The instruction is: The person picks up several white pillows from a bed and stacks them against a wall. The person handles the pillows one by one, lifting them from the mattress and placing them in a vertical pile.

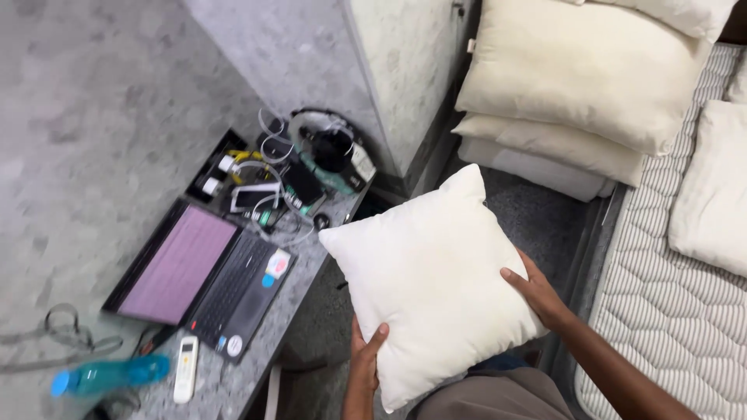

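I hold a square white pillow [424, 276] in front of me, tilted like a diamond. My left hand [366, 358] grips its lower edge, thumb on the front face. My right hand [535, 292] presses flat against its right side, fingers spread over the fabric. The pillow hangs above the dark floor between a low grey table and a mattress.
A stack of cream pillows [580, 85] lies at the upper right, with another pillow [712, 187] on the striped mattress [669, 311]. The grey table [257, 350] holds an open laptop [198, 276], a white remote [185, 368], a blue bottle [109, 376] and tangled cables and gadgets [299, 167].
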